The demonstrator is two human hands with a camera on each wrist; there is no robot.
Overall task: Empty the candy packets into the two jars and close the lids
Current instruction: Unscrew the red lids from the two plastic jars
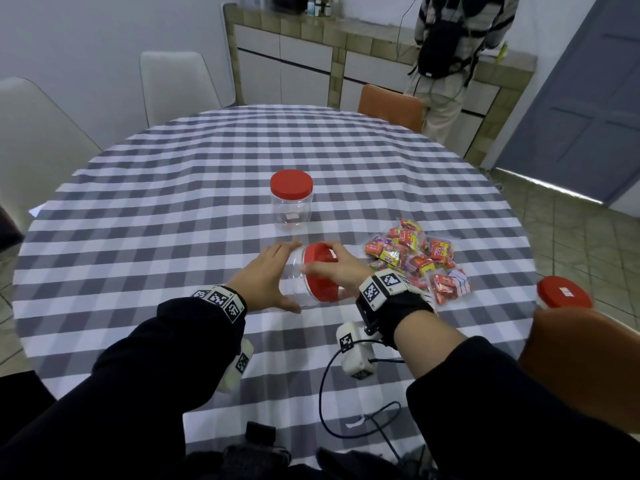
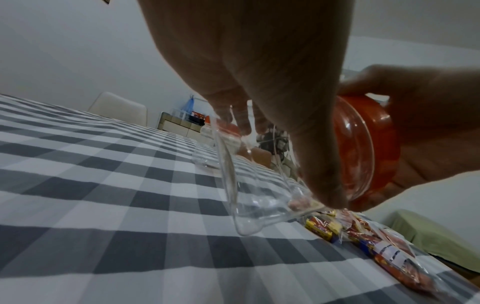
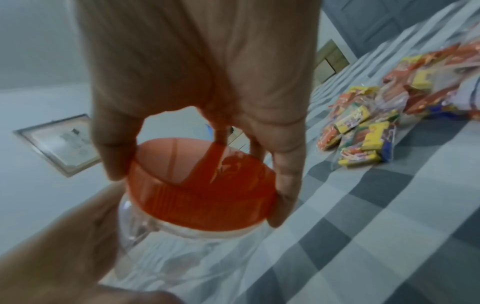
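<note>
Grey-and-white checked cloth covers the round bench; white chairs stand at its far left, an orange chair at the far side, and a person in a striped top faces a tiled counter beyond.

I have the clear plastic jar with the red screw lid tipped on its side near the bench's centre, lid end pointing right. My left hand wraps the clear body, fingers curled over the far wall and thumb on the near side. My right hand grips the red lid, thumb on one edge of the ribbed rim, fingers on the other. The lid sits on the jar's neck; I cannot tell how tightly it is threaded.

A second clear jar with a red lid stands upright further back, lid on, well apart from the one in my hands.

The clear packets of red and yellow wrapped candies lie in a heap on the cloth just right of my right hand, not touched by either hand.

Another red lid shows at the bench's right edge.
</note>
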